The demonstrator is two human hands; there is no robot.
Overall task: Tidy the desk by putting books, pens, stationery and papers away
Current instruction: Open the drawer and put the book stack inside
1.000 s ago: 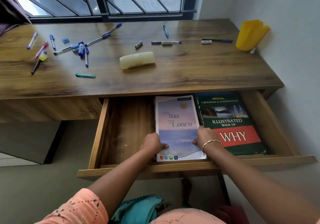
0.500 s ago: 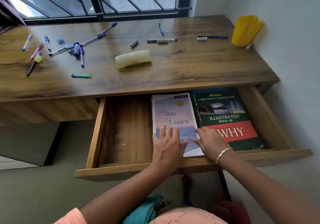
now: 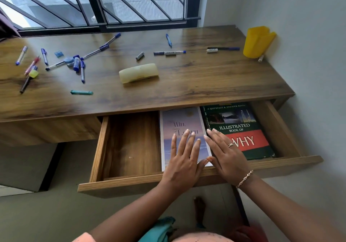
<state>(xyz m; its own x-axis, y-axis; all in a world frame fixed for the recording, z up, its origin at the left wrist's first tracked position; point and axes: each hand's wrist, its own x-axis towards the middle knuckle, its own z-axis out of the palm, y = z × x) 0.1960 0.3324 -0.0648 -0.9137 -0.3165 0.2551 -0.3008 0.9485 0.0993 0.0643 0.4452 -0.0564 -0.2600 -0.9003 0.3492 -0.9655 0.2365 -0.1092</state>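
both hands flat and spread, fingers apart, gripping nothing. left hand (image 3: 184,159) lies palm down on the pale book (image 3: 179,127) in the open drawer (image 3: 131,148), fingertips reaching its title. right hand (image 3: 226,155) sits just beside it, thumbs nearly touching, fingers across the seam between the pale book and the green book (image 3: 241,121), ring and bracelet showing. green book lies right of the right hand, touching the pale one, both flat on the drawer floor; bare drawer floor left of the left hand. beyond the fingertips, up on the desk (image 3: 206,80): a cream pencil case (image 3: 138,72) ahead and left of the hands, a teal eraser stick (image 3: 81,92) further left, a cluster of blue pens (image 3: 78,63) far left, a marker (image 3: 169,53) straight ahead, another pen (image 3: 222,49) ahead of the right hand, a yellow cup (image 3: 257,42) far right by the wall.
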